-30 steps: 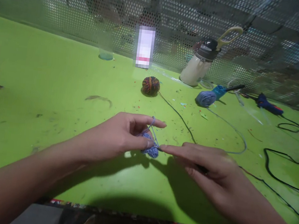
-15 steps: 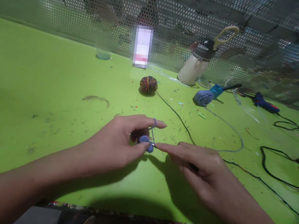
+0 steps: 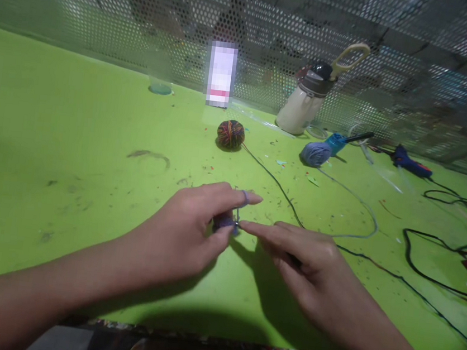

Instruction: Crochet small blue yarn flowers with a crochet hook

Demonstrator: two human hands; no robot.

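My left hand (image 3: 194,224) pinches a small piece of blue-violet crochet work (image 3: 223,223) between thumb and fingers. A loop of the same yarn (image 3: 245,199) wraps my outstretched left index finger and drops to the piece. My right hand (image 3: 300,255) is closed around a crochet hook, of which only the metal tip (image 3: 238,225) shows, touching the work; the handle is hidden in my fingers. Beyond my hands rests a ball of blue yarn (image 3: 315,154), its strand curving back toward my right hand.
A multicoloured yarn ball (image 3: 230,134) trails a dark strand rightward under my right hand. At the back stand a lit phone (image 3: 222,75), a clear cup (image 3: 160,87) and a whitish bottle (image 3: 302,107). Right lie a blue container (image 3: 335,144), a glue gun (image 3: 411,161) and black cable (image 3: 412,257).
My left hand has tilted slightly, so less of the crochet piece shows. The hook tip has shifted a little left and up at the work. The camera view has moved slightly.
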